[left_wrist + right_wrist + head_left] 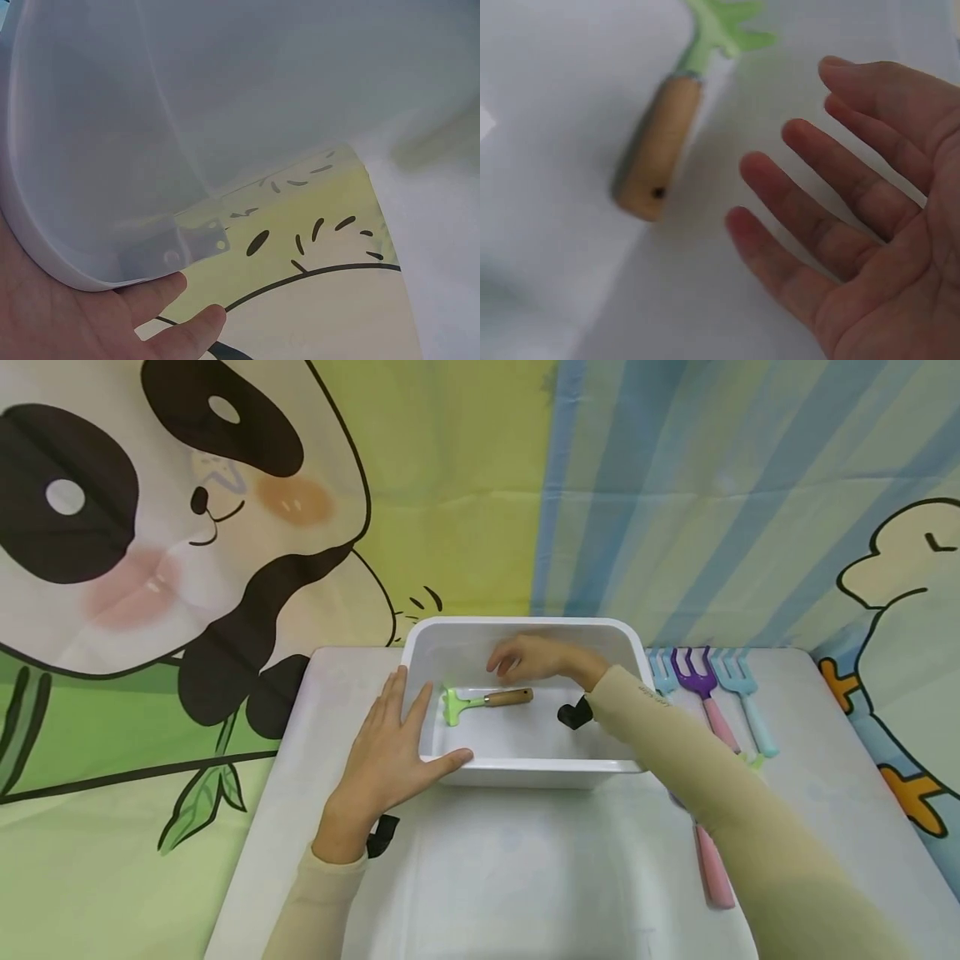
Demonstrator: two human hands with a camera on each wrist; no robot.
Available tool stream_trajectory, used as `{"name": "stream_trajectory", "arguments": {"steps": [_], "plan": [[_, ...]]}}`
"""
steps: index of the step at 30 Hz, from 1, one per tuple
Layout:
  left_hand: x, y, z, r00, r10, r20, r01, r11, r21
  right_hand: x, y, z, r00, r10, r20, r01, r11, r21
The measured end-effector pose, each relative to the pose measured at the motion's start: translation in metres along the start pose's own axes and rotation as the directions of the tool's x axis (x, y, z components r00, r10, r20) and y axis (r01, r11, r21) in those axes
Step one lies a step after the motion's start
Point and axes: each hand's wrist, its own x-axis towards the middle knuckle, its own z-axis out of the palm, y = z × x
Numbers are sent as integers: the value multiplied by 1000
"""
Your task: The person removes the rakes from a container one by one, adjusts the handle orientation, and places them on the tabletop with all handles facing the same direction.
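I am pressing my left hand [386,747] flat against the left front corner of the white tub [525,770], fingers straight and spread along its outer wall, thumb lying along the front rim. In the left wrist view my fingertips [191,334] are showing just under the tub's curved edge [52,255], touching it.

My right hand [528,657] is hovering inside the tub, above the floor near the back wall. Its fingers are loosely open and a little bent, holding nothing (the right wrist view is showing the palm bare and the fingers [795,225] apart). Just beside it, not touching, the small rake [483,700] is lying flat on the tub floor: green head [452,705] pointing towards my left hand, wooden handle [658,146] pointing towards my right wrist. The handle's end is sitting near my little finger, with a clear gap between them.

The tub is standing on a white table [525,868]. To the right of the tub, on the table, three garden forks are lying side by side with prongs towards the wall: a blue fork [663,677] partly hidden behind my sleeve, a purple fork with a pink handle [701,689], and another blue fork [746,697]. Near my right forearm, a pink handle [712,872] is sticking out from under the sleeve. A cartoon panda cloth [172,527] is hanging behind the table.
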Motion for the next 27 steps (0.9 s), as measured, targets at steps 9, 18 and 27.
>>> {"name": "stream_trajectory", "arguments": {"steps": [9, 18, 27], "plan": [[0, 1, 0, 1000, -4, -2, 4, 1000, 0, 9, 17, 27, 989, 135, 66, -128, 986, -104], [1, 1, 2, 1000, 8, -10, -8, 1000, 2, 14, 29, 50, 987, 159, 39, -141, 946, -291], [1, 0, 2, 1000, -6, 0, 6, 1000, 1, 16, 25, 52, 970, 222, 102, -192, 951, -244]]}}
